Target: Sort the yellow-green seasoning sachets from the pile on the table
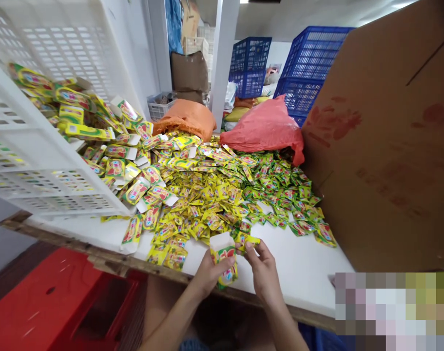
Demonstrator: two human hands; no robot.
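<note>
My left hand [209, 274] is closed around a small printed carton [224, 261] with its white top flap up, thumb across its front. Close beside it, my right hand [261, 265] pinches a small yellow packet [248, 240] between thumb and fingers. Beyond both hands spreads a heap of yellow packets [210, 195], with green packets [276, 187] to its right. More small cartons [136, 190], many with white flaps showing, spill from a tipped white crate [61, 180] on the left. One carton [132, 234] lies near the table's front edge.
A large brown cardboard box [382, 146] walls off the right side of the white table [298, 273]. An orange sack [190, 117] and a red plastic bag [265, 126] lie at the back. Blue crates [305, 63] are stacked behind. A red stool [49, 297] stands lower left.
</note>
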